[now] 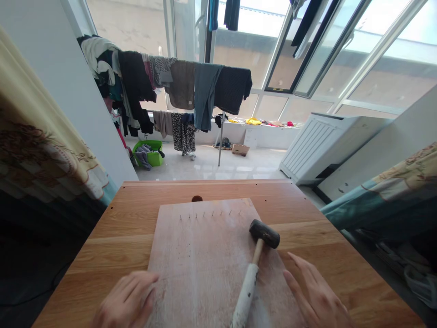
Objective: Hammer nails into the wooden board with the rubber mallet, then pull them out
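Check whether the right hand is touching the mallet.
Apart. The head view shows a clear gap, with bare board visible between the right hand and the mallet.

a board point(211, 282) lies on the table point(102, 255), with 8 nails point(204, 214) in a row across its far part. a mallet point(252, 274) rests along the board's right side, head farthest, behind and right of its handle. the left hand point(124, 298) is at the board's left edge, the right hand point(316, 294) at its right edge, right of the mallet. behind the table, clothes point(182, 86) hang left, above a basket point(157, 158); a cabinet point(307, 141) stands right.
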Demonstrator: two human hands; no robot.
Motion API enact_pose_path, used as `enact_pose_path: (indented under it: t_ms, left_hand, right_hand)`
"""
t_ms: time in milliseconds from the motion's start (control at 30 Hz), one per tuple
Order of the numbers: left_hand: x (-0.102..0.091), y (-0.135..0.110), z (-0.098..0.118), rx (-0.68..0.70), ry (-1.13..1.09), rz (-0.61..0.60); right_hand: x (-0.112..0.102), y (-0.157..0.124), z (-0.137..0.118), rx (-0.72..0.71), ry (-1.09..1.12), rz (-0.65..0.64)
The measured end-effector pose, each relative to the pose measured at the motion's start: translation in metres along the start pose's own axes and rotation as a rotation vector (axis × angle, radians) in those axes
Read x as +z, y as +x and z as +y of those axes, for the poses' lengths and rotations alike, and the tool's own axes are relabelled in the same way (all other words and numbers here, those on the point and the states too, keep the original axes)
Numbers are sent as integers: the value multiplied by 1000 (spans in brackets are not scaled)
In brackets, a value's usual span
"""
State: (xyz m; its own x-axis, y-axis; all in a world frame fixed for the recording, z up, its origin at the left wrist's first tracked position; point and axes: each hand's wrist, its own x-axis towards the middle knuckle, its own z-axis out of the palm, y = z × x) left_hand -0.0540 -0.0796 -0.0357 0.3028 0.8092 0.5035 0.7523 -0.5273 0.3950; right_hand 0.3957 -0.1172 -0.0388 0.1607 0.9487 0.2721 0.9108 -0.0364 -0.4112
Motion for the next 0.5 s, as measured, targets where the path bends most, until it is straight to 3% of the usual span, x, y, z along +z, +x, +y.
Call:
enact_pose_path:
  t_ms: [133,267,367,500]
  left_hand:
    - [-11,92,0,-48,-61,-150]
    - [-15,172,5,-89,-85,-236]
    - [-13,199,5,-106,-112,-329]
    - [-3,200,-11,-161,-90,-475]
  right_hand:
    - [-8,60,-43,-108,86,22]
    - [4,117,-80,-173,38,3]
    - [19,147,-90,-156,-98,-104]
    - [32,166,-91,-178,-152,-175]
